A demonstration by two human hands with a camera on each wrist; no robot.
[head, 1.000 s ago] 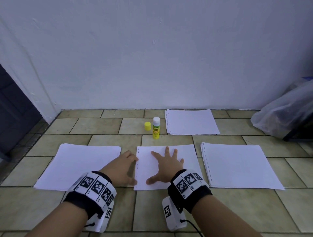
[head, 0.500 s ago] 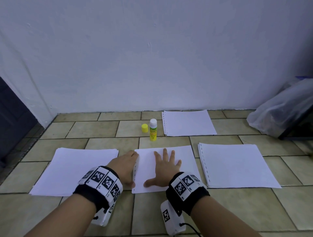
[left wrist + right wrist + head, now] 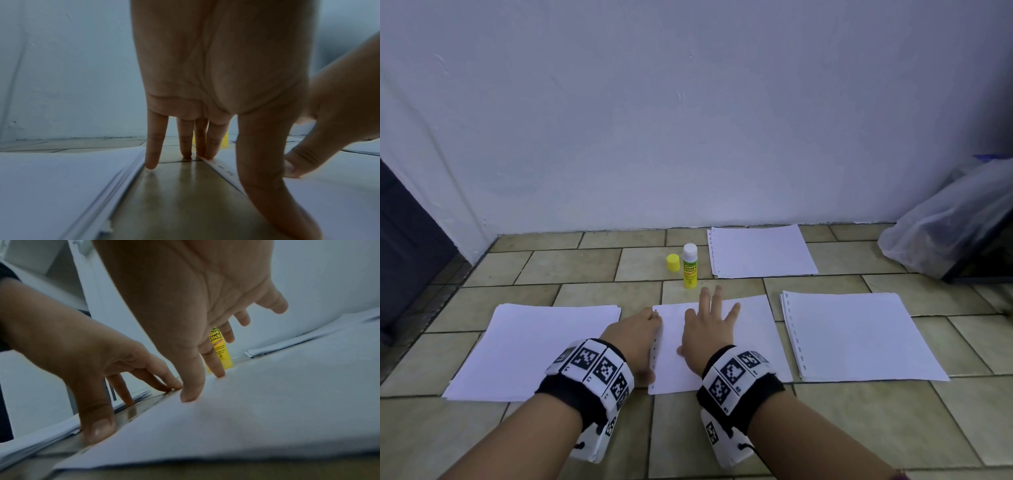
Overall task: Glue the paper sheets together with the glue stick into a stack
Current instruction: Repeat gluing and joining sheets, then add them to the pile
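Note:
A white punched sheet (image 3: 750,342) lies on the tiled floor in front of me. My right hand (image 3: 709,329) is spread over it with straight fingers, the thumb and index tip touching the paper (image 3: 267,402). My left hand (image 3: 635,339) stands beside the sheet's punched left edge (image 3: 224,172), fingertips on the floor and on that edge. The yellow glue stick (image 3: 690,265) stands upright and uncapped just beyond the sheet, also seen as the glue stick (image 3: 221,347) past my right fingers. Its yellow cap (image 3: 672,262) sits to its left.
A paper pile (image 3: 534,349) lies at the left, another pile (image 3: 859,335) at the right, a third pile (image 3: 760,250) by the white wall. A clear plastic bag (image 3: 955,222) sits at the far right. A dark doorway (image 3: 404,246) is at the left.
My right hand has slid forward along the middle sheet toward the glue stick, its palm lifting. The left hand has stayed at the sheet's left edge. The head view has tilted up a little.

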